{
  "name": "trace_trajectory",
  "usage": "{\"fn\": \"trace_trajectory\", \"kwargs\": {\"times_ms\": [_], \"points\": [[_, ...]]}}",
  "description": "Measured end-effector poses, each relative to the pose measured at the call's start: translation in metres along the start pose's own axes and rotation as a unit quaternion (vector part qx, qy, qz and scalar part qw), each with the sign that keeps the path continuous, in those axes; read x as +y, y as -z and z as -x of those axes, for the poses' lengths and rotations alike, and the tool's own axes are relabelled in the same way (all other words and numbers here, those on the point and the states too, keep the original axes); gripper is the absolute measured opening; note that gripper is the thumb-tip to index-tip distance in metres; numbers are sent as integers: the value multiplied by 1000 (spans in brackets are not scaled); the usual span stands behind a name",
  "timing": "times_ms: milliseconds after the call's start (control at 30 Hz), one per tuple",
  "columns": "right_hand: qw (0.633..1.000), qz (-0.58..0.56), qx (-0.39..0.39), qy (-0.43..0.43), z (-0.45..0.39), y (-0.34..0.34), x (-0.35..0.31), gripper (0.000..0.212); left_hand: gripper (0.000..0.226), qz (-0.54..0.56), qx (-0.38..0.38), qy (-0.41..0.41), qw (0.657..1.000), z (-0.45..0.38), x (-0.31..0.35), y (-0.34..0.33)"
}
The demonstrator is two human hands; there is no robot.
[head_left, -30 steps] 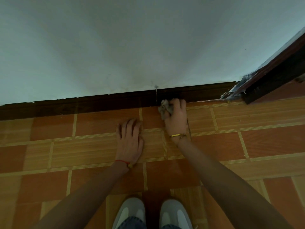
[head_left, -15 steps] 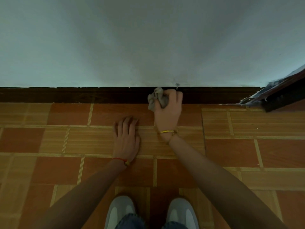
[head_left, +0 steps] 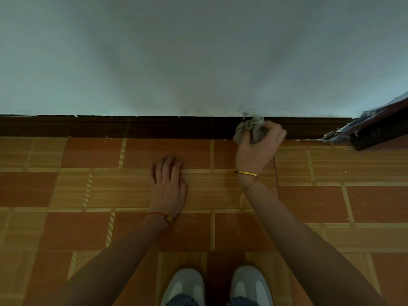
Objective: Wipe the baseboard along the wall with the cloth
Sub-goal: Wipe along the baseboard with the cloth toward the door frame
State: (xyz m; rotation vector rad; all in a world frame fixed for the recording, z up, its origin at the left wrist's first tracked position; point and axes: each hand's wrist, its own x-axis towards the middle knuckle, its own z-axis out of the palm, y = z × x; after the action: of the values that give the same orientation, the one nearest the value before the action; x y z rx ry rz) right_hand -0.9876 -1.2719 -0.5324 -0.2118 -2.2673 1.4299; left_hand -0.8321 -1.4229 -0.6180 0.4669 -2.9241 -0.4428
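Our right hand (head_left: 257, 151) grips a bunched grey cloth (head_left: 250, 130), fingers curled around it, and presses it against the dark brown baseboard (head_left: 132, 127) where that strip meets the pale wall (head_left: 198, 51). The cloth reaches up to the top edge of the baseboard, with a loose fold hanging down on its left side toward the floor. A gold bangle (head_left: 246, 173) sits on that wrist. Our left hand (head_left: 169, 186) holds nothing; it lies flat, palm down and fingers spread a little, on the orange and tan tiled floor (head_left: 66, 195), well short of the baseboard and to the left of the right hand. A red string bracelet (head_left: 160, 216) circles the left wrist. At the far right, a dark door frame (head_left: 375, 131) meets the end of the baseboard. At the bottom edge, the toes of our two grey and white shoes (head_left: 185, 286) point toward the wall
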Motion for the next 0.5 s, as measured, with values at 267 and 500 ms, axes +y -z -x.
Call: {"fn": "trace_trajectory", "kwargs": {"times_ms": [267,500], "points": [[982,26,-142,118,50,-44,-15,16,50,0,7,-6,1000,0,0,1],[986,131,-106,17,10,-5,40,29,49,2,3,3,1000,0,1,1]]}}
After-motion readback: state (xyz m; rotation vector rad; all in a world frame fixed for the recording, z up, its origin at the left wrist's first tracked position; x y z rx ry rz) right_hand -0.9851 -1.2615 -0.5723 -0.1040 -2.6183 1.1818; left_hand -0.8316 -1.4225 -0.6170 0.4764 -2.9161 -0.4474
